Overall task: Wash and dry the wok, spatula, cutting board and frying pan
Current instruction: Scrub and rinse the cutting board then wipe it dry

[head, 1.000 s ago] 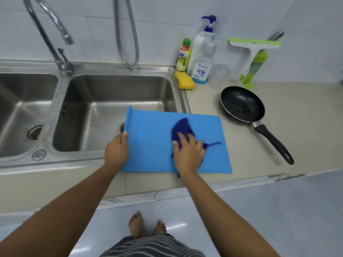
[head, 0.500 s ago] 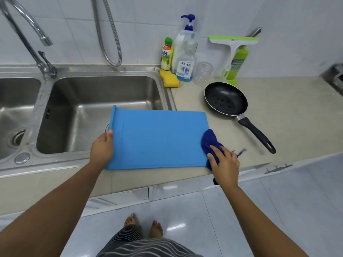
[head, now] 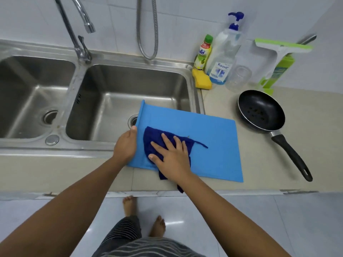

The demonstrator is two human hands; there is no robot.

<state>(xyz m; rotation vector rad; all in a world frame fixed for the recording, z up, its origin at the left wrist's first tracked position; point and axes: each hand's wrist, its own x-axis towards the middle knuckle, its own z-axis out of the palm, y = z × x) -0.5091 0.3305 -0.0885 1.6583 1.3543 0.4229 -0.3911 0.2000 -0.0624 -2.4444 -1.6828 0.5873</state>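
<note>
Left hand (head: 125, 145) gripping, right hand (head: 172, 154) flat

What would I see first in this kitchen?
The bright blue cutting board jumps out, on the counter, its left end over the sink. The right hand presses a dark blue cloth on it; the left hand holds its edge. A black frying pan sits to its right.

A stainless-steel double sink (head: 92, 151) is set into a beige countertop (head: 306, 127) below a white tiled wall (head: 185, 19). A curved faucet (head: 74, 34) rises behind the divider between the basins, and a metal hose (head: 147, 34) loops down the wall to its right. At the sink's far right corner stand a yellow sponge (head: 202, 79), a small green-capped bottle (head: 203, 54) and a clear blue-topped pump bottle (head: 225, 52) labelled Kassa, with a clear glass jar (head: 238, 78) just beside them. Further right, a green-and-white squeegee (head: 282, 48) leans against the wall in front of a green bottle (head: 282, 71).
</note>
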